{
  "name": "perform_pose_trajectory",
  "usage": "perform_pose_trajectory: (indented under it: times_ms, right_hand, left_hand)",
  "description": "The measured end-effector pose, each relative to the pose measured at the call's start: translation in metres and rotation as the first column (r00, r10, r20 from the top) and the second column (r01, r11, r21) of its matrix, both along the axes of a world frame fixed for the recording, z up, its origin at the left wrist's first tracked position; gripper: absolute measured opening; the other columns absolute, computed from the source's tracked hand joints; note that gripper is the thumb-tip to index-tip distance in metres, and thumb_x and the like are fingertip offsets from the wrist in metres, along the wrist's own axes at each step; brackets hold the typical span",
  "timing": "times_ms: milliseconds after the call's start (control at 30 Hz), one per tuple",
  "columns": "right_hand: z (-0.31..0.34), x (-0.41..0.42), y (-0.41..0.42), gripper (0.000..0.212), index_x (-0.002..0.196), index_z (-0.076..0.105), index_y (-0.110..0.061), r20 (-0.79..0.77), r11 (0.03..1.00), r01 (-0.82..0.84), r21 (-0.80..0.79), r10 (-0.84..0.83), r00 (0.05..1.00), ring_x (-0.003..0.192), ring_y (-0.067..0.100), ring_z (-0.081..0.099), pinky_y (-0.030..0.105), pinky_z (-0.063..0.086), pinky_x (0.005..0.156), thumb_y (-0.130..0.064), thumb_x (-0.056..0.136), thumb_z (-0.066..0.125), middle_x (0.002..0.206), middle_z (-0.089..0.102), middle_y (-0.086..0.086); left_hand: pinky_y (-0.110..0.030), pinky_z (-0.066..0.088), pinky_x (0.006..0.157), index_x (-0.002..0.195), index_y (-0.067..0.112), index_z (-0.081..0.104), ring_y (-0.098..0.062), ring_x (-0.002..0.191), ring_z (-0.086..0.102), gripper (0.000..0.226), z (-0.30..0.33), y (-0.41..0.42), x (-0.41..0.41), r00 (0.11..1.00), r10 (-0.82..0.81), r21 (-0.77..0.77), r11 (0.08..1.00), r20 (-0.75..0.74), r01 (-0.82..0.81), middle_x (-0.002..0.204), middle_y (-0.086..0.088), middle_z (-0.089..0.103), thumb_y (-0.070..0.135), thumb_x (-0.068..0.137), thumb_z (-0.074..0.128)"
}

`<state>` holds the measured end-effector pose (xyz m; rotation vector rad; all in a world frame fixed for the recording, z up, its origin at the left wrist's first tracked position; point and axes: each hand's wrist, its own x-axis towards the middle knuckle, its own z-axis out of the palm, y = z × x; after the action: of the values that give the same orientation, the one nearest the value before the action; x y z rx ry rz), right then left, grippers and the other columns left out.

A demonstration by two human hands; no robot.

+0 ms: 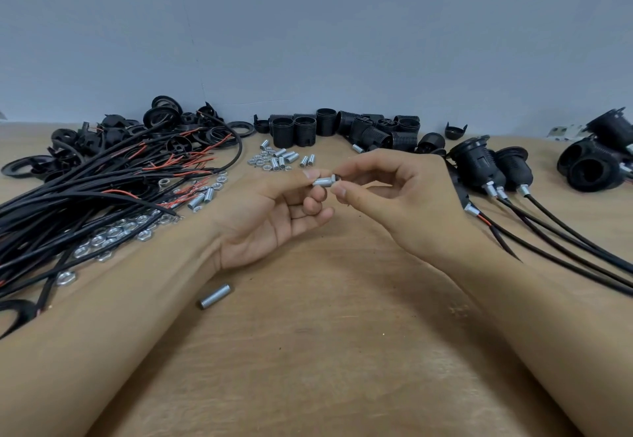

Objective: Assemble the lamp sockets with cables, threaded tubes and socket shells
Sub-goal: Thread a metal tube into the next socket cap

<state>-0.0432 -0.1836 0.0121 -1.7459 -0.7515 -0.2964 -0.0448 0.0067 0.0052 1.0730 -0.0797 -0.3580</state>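
My left hand (274, 210) pinches a short silver threaded tube (323, 181) between thumb and forefinger above the table's middle. My right hand (397, 193) pinches a small nut (334, 178) at the tube's right end. A bundle of black cables (85, 193) with red inner wires lies at the left. Black socket shells (342, 128) stand at the back centre. Loose threaded tubes (284, 159) and nuts lie in front of them. Assembled sockets with cables (493, 169) lie at the right.
A single threaded tube (215, 296) lies on the wooden table (325, 334) near my left forearm. Several hex nuts (113, 234) are scattered under the cable bundle. Black rings and caps (161, 121) pile up at the back left. More sockets (596, 162) sit far right.
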Motion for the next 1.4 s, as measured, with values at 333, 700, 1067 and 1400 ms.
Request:
perform_pose_trajectory:
  times_ms: [333, 700, 1067, 1400]
  right_hand:
    - [-0.002, 0.002, 0.0, 0.034, 0.099, 0.065, -0.035, 0.156, 0.989, 0.063, -0.135, -0.042, 0.987, 0.083, 0.004, 0.066, 0.018, 0.056, 0.073, -0.005, 0.085, 0.073, 0.089, 0.067, -0.01]
    - [-0.002, 0.002, 0.001, 0.027, 0.093, 0.069, -0.028, -0.072, 0.998, -0.049, 0.029, 0.051, 0.996, 0.078, 0.019, 0.074, 0.027, 0.059, 0.076, -0.002, 0.086, 0.072, 0.086, 0.075, 0.003]
    - [0.002, -0.007, 0.004, 0.02, 0.101, 0.068, -0.021, 0.25, 0.992, 0.053, -0.111, -0.024, 0.968, 0.077, 0.008, 0.069, 0.023, 0.059, 0.072, -0.011, 0.085, 0.072, 0.083, 0.07, -0.003]
    - [0.005, -0.003, 0.003, 0.014, 0.088, 0.073, -0.011, -0.319, 0.959, -0.101, 0.267, 0.186, 0.929, 0.069, 0.018, 0.073, 0.022, 0.057, 0.066, -0.015, 0.075, 0.074, 0.078, 0.076, 0.01]
  left_hand:
    - [-0.029, 0.059, 0.074, 0.109, -0.012, 0.063, -0.013, 0.059, 0.06, 0.028, -0.003, -0.009, 0.0, 0.978, 0.118, 0.116, 0.983, 0.174, -0.139, 0.068, -0.009, 0.065, 0.01, 0.093, 0.057]
    - [-0.028, 0.058, 0.07, 0.078, 0.01, 0.074, -0.011, 0.055, 0.059, 0.012, 0.002, -0.004, -0.002, 0.978, 0.049, 0.085, 0.994, 0.203, -0.067, 0.067, -0.009, 0.066, 0.015, 0.082, 0.064]
    - [-0.023, 0.057, 0.061, 0.076, 0.008, 0.077, -0.005, 0.048, 0.05, 0.015, 0.007, 0.004, -0.005, 0.999, -0.048, 0.009, 0.999, 0.019, 0.048, 0.062, -0.002, 0.058, 0.014, 0.081, 0.064]
    - [-0.028, 0.058, 0.069, 0.086, 0.003, 0.071, -0.013, 0.058, 0.062, 0.016, 0.004, 0.0, -0.003, 0.97, 0.033, 0.12, 0.991, 0.24, -0.063, 0.07, -0.009, 0.068, 0.017, 0.081, 0.065]
